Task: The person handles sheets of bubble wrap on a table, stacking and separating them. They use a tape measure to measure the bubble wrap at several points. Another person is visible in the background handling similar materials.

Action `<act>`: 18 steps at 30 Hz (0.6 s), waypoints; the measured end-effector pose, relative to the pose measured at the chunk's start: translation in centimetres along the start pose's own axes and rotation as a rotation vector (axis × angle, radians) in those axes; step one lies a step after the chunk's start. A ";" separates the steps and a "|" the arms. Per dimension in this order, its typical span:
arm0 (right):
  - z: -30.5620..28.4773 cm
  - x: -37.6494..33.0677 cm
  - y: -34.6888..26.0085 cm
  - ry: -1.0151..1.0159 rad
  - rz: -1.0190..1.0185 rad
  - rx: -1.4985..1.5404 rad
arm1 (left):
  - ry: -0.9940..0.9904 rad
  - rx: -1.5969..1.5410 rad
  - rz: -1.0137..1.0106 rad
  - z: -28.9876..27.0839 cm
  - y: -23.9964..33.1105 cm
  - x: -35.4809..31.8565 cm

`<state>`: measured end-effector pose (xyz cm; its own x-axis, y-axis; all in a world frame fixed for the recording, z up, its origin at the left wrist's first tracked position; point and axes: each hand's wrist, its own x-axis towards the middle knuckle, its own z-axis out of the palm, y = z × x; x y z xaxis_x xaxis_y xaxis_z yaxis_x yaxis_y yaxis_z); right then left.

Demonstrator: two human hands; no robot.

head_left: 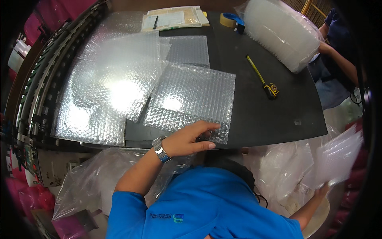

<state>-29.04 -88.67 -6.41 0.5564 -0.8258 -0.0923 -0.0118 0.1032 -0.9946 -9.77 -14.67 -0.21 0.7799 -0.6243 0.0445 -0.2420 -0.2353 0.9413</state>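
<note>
My left hand [190, 139], with a metal watch on the wrist, lies on the near edge of a square bubble wrap sheet [191, 97] on the black table [270, 115]. The fingers rest on top and the thumb is at the table's front edge, pinching the sheet. My right hand [320, 192] is low at the right, off the table, gripping a blurred stack of clear bubble wrap sheets [338, 155]. More bubble wrap sheets [111, 87] lie overlapping on the table's left half.
A yellow tape measure [267, 84] lies extended on the table's right side. At the back are a large bubble wrap roll [280, 32], a tape dispenser [232, 20] and papers [175, 18]. A roller conveyor [39, 79] runs along the left. Another person [338, 51] stands at right.
</note>
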 end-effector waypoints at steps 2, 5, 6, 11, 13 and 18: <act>-2.8 -1.6 4.0 0.281 0.123 -0.354 | -0.031 0.028 0.003 0.2 -0.4 -0.1; -5.4 -6.5 10.0 0.469 0.337 -0.906 | -0.068 0.052 0.032 0.4 -0.5 0.1; -5.0 -8.1 11.2 0.495 0.397 -1.085 | -0.072 0.057 0.043 0.3 -0.4 0.1; 4.1 -9.3 8.8 0.586 0.343 -1.630 | -0.056 0.039 -0.012 -1.5 1.9 -1.5; 6.4 -6.0 6.5 0.414 0.014 -1.441 | 0.016 0.015 -0.023 -3.4 2.7 -2.5; 28.6 -11.1 -2.0 -0.293 -0.367 -0.480 | 0.419 0.077 -0.125 -9.0 3.2 -4.6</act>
<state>-11.47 -63.82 -2.06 0.7963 -0.5690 0.2053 -0.1094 -0.4692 -0.8763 -8.92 -5.86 5.56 0.9686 -0.2358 0.0785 -0.1609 -0.3543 0.9212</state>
